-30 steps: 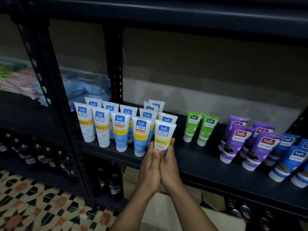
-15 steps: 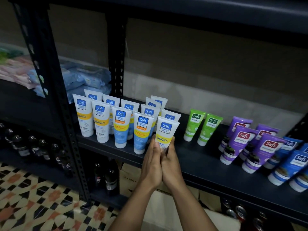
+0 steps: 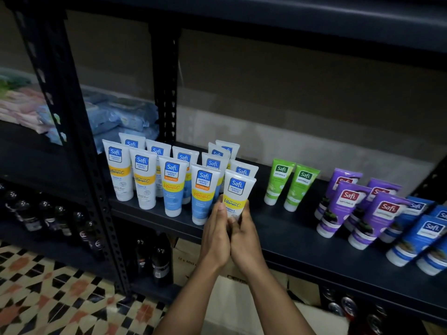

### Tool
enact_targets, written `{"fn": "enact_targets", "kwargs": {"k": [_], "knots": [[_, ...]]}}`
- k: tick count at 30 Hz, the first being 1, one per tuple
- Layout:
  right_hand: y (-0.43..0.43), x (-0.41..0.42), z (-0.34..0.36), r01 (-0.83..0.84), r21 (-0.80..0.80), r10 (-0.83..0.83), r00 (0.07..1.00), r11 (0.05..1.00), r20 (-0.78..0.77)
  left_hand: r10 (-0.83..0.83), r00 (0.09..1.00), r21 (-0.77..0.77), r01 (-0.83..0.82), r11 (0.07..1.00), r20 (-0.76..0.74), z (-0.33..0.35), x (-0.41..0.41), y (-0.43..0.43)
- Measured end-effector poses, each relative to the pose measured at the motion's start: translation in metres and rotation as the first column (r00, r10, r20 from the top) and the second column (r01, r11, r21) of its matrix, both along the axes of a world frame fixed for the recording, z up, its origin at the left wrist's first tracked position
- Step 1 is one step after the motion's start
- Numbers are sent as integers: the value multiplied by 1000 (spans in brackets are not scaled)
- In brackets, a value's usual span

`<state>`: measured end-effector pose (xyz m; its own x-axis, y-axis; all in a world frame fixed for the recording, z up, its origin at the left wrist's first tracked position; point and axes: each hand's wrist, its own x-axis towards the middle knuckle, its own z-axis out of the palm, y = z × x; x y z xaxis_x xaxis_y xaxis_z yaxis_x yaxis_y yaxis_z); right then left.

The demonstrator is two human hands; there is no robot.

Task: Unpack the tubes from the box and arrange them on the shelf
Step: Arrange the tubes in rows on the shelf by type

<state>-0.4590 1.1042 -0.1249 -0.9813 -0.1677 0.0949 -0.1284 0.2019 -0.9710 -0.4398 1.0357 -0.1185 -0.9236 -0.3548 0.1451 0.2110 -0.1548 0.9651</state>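
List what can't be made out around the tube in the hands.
- Held tube: cap end, head view, covered by left hand and right hand.
- Box: contents, head view, blocked by shelf and forearms.
- Back-row tubes: labels, head view, covered by front row.
- Blue tubes: head view, cut off by right edge.

White tube [image 3: 238, 189]: Safi Perfect White, Vitamin C; green tubes [image 3: 279, 180]: Safi Naturals; purple tubes [image 3: 346, 204] seemingly same.

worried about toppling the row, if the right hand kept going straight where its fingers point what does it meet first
The right hand grips the yellow-banded tube, so that comes first; beyond it, the white tube behind is probably next, though the gap is hard to judge.
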Motion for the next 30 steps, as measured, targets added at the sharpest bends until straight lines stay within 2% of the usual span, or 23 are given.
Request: {"fn": "enact_targets", "kwargs": {"k": [18,30], "knots": [[0,7,9,2,15,-2,999,1000,39,22,999,33,-23,999,40,6,9,2],[-1,9,12,-12,-19,14,996,1000,87,21,995,-43,-17,999,93,6,13,0]]}}
